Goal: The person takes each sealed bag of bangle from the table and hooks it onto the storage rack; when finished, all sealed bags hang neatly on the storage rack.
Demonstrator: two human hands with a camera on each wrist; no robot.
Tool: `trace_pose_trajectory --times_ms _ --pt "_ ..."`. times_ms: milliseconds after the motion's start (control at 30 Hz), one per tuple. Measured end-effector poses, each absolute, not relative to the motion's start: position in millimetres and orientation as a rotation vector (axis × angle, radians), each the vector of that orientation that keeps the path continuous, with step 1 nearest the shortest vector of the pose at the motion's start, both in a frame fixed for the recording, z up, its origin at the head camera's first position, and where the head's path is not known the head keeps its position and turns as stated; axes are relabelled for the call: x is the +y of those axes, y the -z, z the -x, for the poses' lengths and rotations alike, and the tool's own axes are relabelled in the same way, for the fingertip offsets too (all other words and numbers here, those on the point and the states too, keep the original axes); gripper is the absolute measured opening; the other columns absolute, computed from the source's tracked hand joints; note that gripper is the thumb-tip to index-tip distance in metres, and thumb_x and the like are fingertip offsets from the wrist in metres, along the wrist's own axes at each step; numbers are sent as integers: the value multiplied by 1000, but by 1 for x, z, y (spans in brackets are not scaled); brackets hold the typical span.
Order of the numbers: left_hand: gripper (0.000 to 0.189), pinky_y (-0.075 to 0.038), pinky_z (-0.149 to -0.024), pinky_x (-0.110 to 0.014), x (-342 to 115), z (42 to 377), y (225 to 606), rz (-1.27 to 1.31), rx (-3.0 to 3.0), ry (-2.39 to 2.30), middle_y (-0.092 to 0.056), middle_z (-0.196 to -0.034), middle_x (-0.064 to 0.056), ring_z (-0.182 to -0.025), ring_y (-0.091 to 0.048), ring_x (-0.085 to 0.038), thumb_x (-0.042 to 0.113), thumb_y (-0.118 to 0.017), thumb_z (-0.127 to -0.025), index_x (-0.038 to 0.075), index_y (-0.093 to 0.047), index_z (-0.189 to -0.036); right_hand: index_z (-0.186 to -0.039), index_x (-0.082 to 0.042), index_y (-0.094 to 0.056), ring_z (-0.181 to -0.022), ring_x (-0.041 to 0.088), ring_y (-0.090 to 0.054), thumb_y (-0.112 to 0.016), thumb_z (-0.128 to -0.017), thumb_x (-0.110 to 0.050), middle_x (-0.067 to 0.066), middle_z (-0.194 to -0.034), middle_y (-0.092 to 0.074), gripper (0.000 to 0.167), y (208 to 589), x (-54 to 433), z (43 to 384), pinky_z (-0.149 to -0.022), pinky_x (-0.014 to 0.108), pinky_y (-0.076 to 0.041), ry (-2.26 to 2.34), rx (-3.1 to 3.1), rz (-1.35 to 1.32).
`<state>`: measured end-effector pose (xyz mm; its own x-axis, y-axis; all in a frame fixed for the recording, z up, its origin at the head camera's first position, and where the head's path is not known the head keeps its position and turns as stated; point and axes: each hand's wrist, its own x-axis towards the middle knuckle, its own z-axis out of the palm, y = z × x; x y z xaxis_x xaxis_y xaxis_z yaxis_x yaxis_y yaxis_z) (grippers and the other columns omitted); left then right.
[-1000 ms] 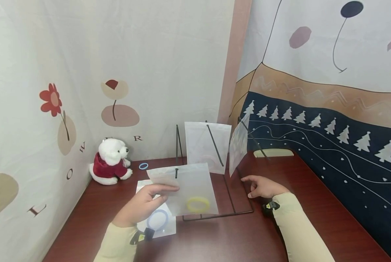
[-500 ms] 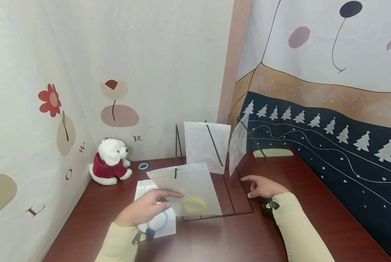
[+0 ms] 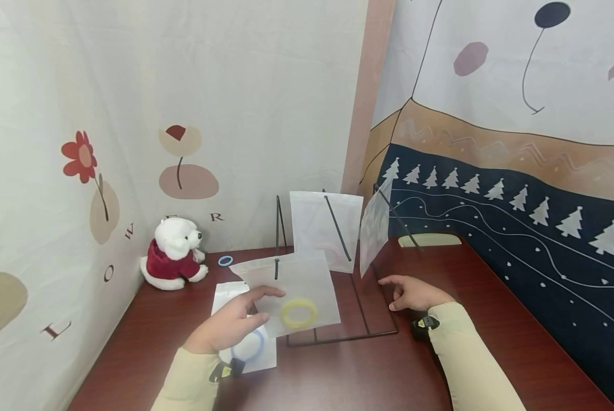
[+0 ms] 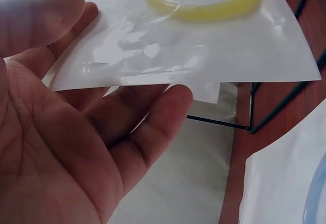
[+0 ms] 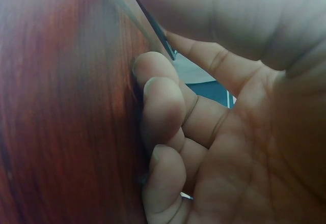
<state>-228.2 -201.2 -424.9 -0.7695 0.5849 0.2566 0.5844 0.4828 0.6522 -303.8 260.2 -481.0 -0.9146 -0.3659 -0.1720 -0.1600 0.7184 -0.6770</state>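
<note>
Left hand (image 3: 229, 325) loose, fingers slightly bent, thumb apart, no pinch visible; fingers lie against translucent bag (image 3: 314, 285) with yellow ring (image 4: 219, 13), tilted on a rod of the black rack (image 3: 342, 340). Right hand (image 3: 421, 294) low at rack's base, index forward, others curled; can't tell whether it grips. Bear (image 3: 175, 257) far left.

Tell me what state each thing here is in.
Wire rack: standing on the table
Yellow-ring bag: hung on the rack's left arm
Blue-ring bag: lying on the table
Rear bag: hanging on the rack
Right bag: hanging on the rack
Loose blue ring: lying flat
Plush bear: sitting upright
Left hand: at the yellow-ring bag, fingers relaxed
Right hand: fingers curled at the rack's base; grip unclear
</note>
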Motion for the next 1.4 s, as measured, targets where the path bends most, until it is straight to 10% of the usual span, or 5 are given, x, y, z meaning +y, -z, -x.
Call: trace_pose_trajectory --times_ms 167,567,1400 --pt "47 -54 -85 -31 -199 232 430 -1077 2714 -1205 -63 -145 -6 -93 -59 -7 9 -63 -99 18 -59 -145 -145 -10 -61 -68 19 -53 -80 -86 -2 4 -76 -57 62 481 260 303 -59 34 -45 995 2635 404" --pt "41 -57 -99 -41 -198 238 441 -1038 2646 -1200 -72 -136 1 -127 -62 -14 5 -58 -100 19 -71 -136 -145 -9 -61 -68 19 -53 -80 -87 -2 3 -76 -57 62 481 260 303 -59 34 -46 995 2631 413" --pt "38 -36 -47 -23 -194 244 449 -850 2701 -1391 -68 -120 -8 -49 -29 2 -1 -60 -95 15 -70 -128 -145 -10 -61 -70 19 -54 -79 -87 -2 4 -78 -58 61 481 260 302 -60 34 -46 998 2633 401"
